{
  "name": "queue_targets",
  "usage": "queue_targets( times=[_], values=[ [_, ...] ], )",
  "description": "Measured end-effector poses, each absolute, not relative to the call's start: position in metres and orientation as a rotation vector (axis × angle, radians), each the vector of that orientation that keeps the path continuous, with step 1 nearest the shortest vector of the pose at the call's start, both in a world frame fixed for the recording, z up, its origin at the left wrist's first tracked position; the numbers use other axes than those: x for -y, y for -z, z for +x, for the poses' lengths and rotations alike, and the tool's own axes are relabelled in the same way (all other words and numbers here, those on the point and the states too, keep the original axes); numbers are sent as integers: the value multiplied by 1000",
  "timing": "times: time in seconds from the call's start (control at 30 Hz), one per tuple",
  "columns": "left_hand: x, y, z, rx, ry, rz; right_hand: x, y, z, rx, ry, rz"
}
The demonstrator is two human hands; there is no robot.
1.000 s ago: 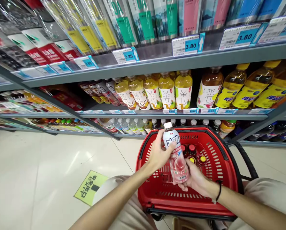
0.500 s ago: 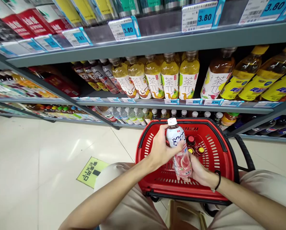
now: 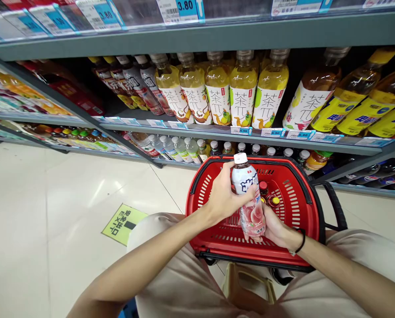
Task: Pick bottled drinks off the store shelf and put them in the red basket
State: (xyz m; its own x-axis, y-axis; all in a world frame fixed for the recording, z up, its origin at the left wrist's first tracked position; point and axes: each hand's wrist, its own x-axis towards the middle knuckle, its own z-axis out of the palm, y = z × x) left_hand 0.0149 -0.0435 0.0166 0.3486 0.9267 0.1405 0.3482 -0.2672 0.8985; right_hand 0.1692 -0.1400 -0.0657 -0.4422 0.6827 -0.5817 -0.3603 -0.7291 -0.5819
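Observation:
A drink bottle (image 3: 252, 215) with a white cap and a pink peach label is held tilted above the red shopping basket (image 3: 213, 244). My left hand (image 3: 224, 194) is wrapped round its upper part, thumb across the label. Lower down, my right hand (image 3: 276, 225) grips the same bottle near its base, with some fingertips showing underneath. Inside the basket, behind the held bottle, stand a red-capped bottle (image 3: 263, 187) and a yellow-capped bottle (image 3: 274, 201); others there are partly hidden.
A shelf (image 3: 197, 37) runs across the front, with tea bottles (image 3: 242, 95) and yellow-labelled bottles (image 3: 363, 117) on the level below. The basket's black handle (image 3: 334, 205) sticks out right. A yellow-green floor sticker (image 3: 122, 223) lies left of my knee.
The view has tipped downward and the shelves appear higher and closer. Both hands keep the same hold on the bottle, which has barely moved over the basket.

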Motion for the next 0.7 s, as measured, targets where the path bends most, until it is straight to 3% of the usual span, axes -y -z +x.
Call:
queue_targets(
  times=[0.7],
  values=[
    [41,-15,14,-1125,-897,1796,138,54,168,475,-2158,-1126]
  ],
)
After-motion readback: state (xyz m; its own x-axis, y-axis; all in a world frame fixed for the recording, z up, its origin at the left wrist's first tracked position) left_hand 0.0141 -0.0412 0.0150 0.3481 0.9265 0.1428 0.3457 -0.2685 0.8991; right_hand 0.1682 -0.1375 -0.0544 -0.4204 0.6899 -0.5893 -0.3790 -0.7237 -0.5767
